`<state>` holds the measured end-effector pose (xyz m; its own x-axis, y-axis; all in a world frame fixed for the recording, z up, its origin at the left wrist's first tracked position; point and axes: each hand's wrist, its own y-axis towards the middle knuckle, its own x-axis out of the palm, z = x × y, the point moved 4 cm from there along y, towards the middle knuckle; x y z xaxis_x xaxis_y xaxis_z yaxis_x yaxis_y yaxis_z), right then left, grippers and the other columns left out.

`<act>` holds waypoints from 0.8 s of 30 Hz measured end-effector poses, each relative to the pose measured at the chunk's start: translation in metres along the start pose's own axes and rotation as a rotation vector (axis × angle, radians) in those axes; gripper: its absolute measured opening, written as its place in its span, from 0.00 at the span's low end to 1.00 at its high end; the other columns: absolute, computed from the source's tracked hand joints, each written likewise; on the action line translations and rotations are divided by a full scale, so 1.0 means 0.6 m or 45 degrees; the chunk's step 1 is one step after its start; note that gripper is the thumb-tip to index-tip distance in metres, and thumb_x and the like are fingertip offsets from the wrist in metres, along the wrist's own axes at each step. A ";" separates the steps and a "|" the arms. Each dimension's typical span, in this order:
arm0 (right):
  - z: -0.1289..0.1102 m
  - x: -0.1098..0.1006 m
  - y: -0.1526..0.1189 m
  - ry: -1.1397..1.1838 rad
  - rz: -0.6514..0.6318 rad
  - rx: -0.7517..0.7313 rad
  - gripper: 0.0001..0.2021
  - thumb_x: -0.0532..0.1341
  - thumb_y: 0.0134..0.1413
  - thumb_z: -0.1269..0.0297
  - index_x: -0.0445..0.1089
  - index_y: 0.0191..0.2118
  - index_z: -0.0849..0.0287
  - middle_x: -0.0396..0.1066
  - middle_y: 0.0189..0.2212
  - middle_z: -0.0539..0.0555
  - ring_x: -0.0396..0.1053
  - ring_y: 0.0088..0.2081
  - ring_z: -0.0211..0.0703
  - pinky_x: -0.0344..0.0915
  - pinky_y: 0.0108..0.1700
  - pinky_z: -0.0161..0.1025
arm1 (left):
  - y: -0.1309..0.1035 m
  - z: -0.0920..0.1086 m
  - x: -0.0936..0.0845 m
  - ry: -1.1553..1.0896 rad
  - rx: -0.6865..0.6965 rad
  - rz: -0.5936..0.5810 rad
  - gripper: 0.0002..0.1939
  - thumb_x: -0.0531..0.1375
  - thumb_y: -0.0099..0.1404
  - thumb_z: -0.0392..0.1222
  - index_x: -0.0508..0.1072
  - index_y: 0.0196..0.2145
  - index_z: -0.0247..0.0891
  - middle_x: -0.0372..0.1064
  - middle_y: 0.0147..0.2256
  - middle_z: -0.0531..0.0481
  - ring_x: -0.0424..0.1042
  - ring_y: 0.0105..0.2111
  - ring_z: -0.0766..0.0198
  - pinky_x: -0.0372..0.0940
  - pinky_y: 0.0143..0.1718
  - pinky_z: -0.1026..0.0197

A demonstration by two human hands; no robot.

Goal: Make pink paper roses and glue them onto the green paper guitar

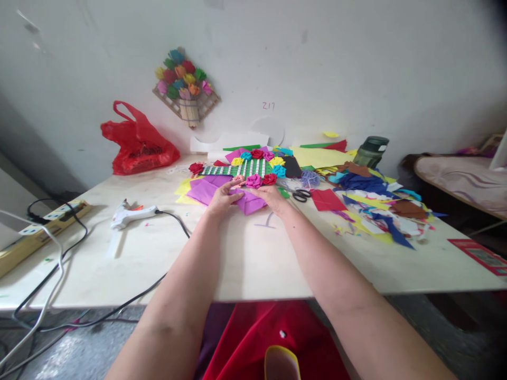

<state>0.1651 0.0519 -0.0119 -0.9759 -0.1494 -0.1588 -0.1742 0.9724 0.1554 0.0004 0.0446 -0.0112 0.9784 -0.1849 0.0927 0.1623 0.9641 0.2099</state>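
Note:
A green, white-striped craft piece (pixel 222 170) lies at the middle of the table, edged with paper flowers in red, yellow, blue and pink. Purple paper (pixel 208 189) is spread at its near side. My left hand (pixel 224 200) rests on this paper with fingers stretched toward a small pale pink flower (pixel 238 180). On the right, my right hand (pixel 274 200) touches the paper's edge, its fingers extended beside a magenta flower (pixel 254 181) and a red flower (pixel 270 179). Both hands' fingertips are partly hard to make out.
A white glue gun (pixel 132 214) with a black cord lies left, near a power strip (pixel 51 219). Black-handled scissors (pixel 301 195), red paper (pixel 328 200) and a heap of scraps (pixel 370 195) lie right. Behind are a red plastic bag (pixel 140 145) and dark bottle (pixel 370 152).

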 end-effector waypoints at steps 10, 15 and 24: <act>-0.005 0.005 -0.002 -0.098 0.027 -0.082 0.13 0.64 0.35 0.56 0.66 0.19 0.62 0.58 0.15 0.44 0.53 0.21 0.31 0.50 0.27 0.33 | 0.002 -0.015 -0.003 -0.006 -0.138 -0.031 0.26 0.72 0.40 0.45 0.75 0.38 0.34 0.70 0.24 0.53 0.66 0.22 0.71 0.61 0.24 0.68; -0.006 0.004 -0.002 -0.090 0.004 -0.078 0.12 0.64 0.34 0.57 0.67 0.19 0.62 0.60 0.16 0.44 0.54 0.21 0.31 0.51 0.28 0.34 | 0.005 -0.024 -0.005 -0.056 -0.167 -0.034 0.18 0.70 0.43 0.49 0.73 0.26 0.33 0.66 0.20 0.55 0.63 0.19 0.72 0.60 0.22 0.67; -0.013 0.005 -0.005 -0.039 0.013 -0.111 0.10 0.63 0.33 0.60 0.68 0.19 0.63 0.61 0.16 0.45 0.54 0.22 0.31 0.50 0.28 0.34 | 0.007 -0.025 -0.006 -0.073 -0.144 0.014 0.17 0.70 0.43 0.47 0.69 0.21 0.34 0.62 0.18 0.56 0.61 0.17 0.72 0.60 0.20 0.67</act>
<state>0.1616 0.0470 -0.0054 -0.9735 -0.1329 -0.1863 -0.1765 0.9542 0.2416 -0.0006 0.0522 -0.0253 0.9717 -0.1816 0.1508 0.1681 0.9809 0.0981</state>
